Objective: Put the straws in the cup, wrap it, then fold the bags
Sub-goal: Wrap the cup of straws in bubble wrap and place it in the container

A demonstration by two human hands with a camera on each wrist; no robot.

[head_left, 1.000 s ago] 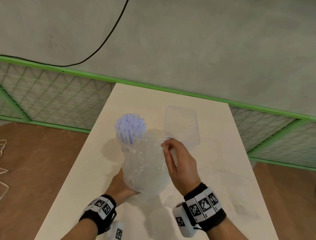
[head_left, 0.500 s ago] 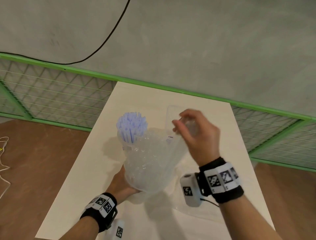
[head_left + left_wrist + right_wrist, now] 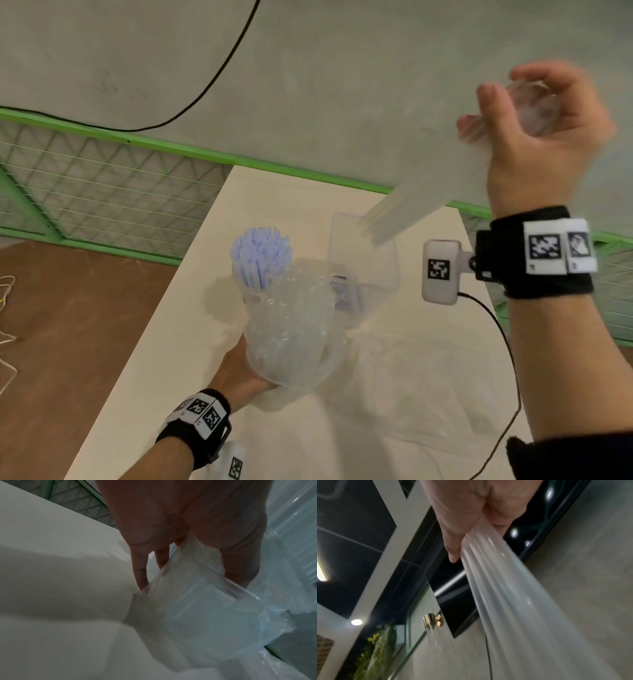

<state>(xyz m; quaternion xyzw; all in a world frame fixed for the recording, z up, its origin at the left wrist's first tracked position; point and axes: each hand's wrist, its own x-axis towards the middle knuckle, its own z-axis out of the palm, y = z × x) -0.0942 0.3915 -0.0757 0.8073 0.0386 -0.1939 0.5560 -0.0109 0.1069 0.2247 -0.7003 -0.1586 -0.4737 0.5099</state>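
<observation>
Table (image 3: 164,342), pale cream and narrow, runs away from the person toward a grey concrete wall (image 3: 342,85). A green-framed wire fence (image 3: 102,192) stands along the table's far edge and both long sides, a black cable (image 3: 219,73) hangs across the wall, and brown floor (image 3: 68,308) shows past the left edge.

Near the middle of the table the left hand (image 3: 239,373) grips from below the base of a cup (image 3: 291,335) wrapped in clear bubble wrap, holding it tilted away. A bunch of pale blue straws (image 3: 260,255) sticks out of its far end. Just beyond it, toward the far edge, lies a clear plastic box (image 3: 363,253). A crumpled clear bag (image 3: 411,370) lies flat by the right edge.

The right hand (image 3: 534,137) is raised high above the right side, its fingers curled around the bunched end of a clear plastic sheet (image 3: 431,178), which streams down toward the cup; the hand and sheet are blurred.

Half a second ago that hand pinched the plastic low, just over the box beside the cup. Now it is far up and to the right, with the sheet pulled out long. The left hand, cup and straws have kept their place.
</observation>
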